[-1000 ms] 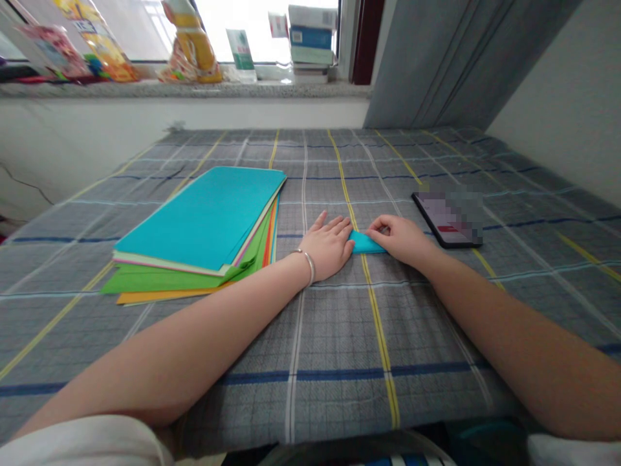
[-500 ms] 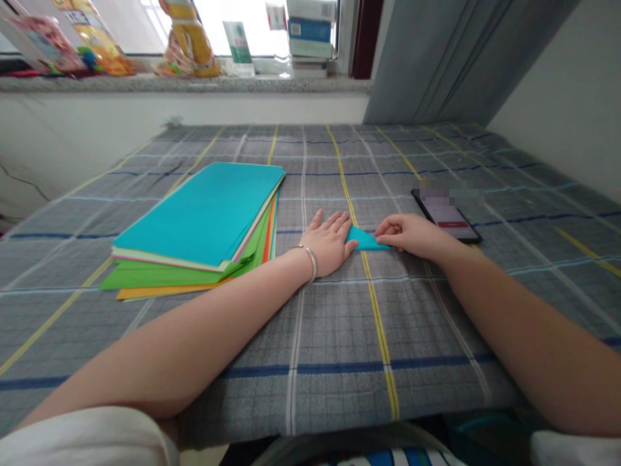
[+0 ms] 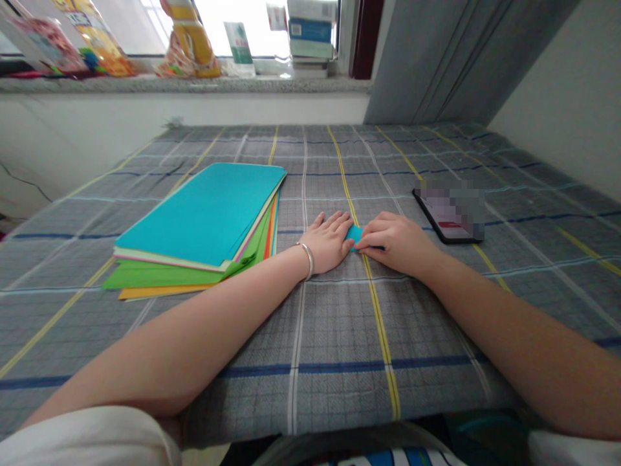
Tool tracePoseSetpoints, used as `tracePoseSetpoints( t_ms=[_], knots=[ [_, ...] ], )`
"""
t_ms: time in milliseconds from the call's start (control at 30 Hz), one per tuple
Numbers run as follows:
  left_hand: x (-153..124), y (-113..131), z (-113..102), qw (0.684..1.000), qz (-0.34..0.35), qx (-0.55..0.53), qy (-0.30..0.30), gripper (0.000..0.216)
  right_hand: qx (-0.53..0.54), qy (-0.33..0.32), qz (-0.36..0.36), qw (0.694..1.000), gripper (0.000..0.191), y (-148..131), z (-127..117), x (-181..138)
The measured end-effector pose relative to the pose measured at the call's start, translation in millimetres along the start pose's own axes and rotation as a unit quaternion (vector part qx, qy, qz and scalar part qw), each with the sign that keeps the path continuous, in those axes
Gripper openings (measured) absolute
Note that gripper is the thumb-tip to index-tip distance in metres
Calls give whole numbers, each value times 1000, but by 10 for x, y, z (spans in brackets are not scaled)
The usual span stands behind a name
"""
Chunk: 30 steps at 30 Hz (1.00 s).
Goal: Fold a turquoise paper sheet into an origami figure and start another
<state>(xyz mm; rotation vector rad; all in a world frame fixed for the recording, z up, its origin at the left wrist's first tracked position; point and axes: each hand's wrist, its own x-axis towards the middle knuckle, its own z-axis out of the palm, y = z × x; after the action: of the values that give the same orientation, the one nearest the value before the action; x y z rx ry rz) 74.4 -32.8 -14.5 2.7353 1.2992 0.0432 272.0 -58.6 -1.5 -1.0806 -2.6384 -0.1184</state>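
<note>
A small piece of folded blue paper point(image 3: 356, 234) lies on the checked cloth between my hands, mostly covered by them. My left hand point(image 3: 328, 243), with a silver bangle at the wrist, rests flat with fingers stretched out over the paper's left part. From the other side my right hand point(image 3: 392, 241) pinches the paper's right part between thumb and fingers, close to the left thumb. Most of the paper's shape is hidden under the hands.
To the left lies a stack of coloured paper point(image 3: 204, 213), blue on top, green and orange sheets below. A phone point(image 3: 449, 213) sits beyond my right hand. Packets and boxes line the windowsill point(image 3: 194, 84) at the back; a grey curtain point(image 3: 436, 58) hangs at right.
My right hand has moved left toward my left hand, bringing the paper's pointed right end over with it. Less blue shows now. The left hand stays in place.
</note>
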Motion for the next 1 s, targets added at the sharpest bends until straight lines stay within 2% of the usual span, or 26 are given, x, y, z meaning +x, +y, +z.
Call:
tracePoseSetpoints(
  t_ms=[167,467,733,1000],
  knots=[
    [1,-32,-36,1000,14,2,-22,58,-67,-28,-24,997,28,-50,-49,-6],
    [-12,-29,-59,999,19,18,-24,62,-100,-76,-21,992,24,-102,-167,1],
    [-7,-34,-53,1000,21,14,-17,62,6,-84,15,996,20,42,-217,-101],
    [-10,-37,-56,999,21,15,-19,61,15,-118,34,992,20,199,-300,-185]
  ],
)
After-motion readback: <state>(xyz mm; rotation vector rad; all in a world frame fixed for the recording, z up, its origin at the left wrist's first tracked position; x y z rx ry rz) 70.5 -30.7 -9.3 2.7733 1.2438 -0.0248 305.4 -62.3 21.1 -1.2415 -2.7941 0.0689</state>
